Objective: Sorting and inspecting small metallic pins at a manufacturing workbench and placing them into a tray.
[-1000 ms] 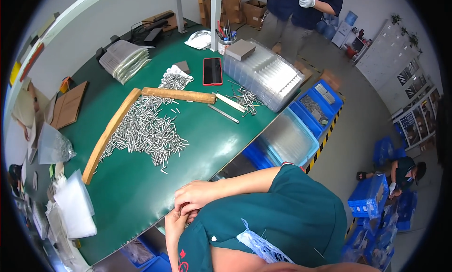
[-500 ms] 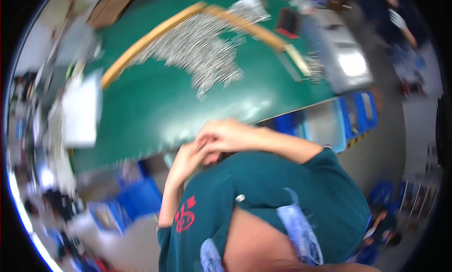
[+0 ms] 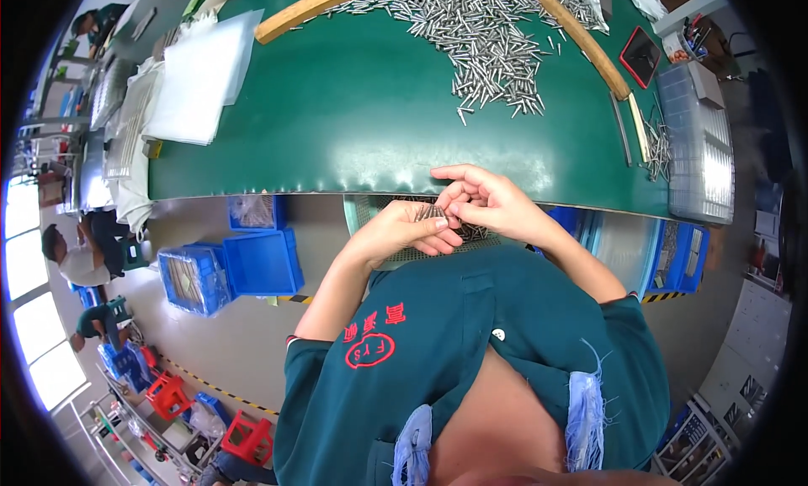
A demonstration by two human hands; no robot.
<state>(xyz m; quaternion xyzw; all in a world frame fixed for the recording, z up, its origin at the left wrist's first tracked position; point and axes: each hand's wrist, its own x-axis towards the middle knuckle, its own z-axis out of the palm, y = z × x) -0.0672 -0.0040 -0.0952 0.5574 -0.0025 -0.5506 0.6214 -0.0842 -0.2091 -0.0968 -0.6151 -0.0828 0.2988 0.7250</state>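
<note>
My left hand [image 3: 391, 232] is closed around a bunch of slim, pointed metal pins [image 3: 430, 212], its thumb lying across them. Against its fingertips rests my right hand [image 3: 503, 207], index finger stretched out and the others loosely bent, with no pin visible in its grasp. Both hands are just in front of the table edge, close to my body. Beneath them is a pale green mesh basket [image 3: 360, 207] with more pins in it, partly hidden by the hands. A large heap of similar pins [image 3: 497, 61] lies on the green table [image 3: 337, 107].
Wooden strips [image 3: 581, 44] border the heap. At right are a red-edged dark tablet [image 3: 640, 57], loose thin rods [image 3: 656, 145] and clear plastic boxes [image 3: 703, 141]. White sheets [image 3: 202, 78] lie at left. Blue crates [image 3: 263, 261] stand below; other people sit at far left.
The view has swung and sharpened, so the table sits higher in it. My hands, overlapping before, are now spread enough to show the pins in my left hand.
</note>
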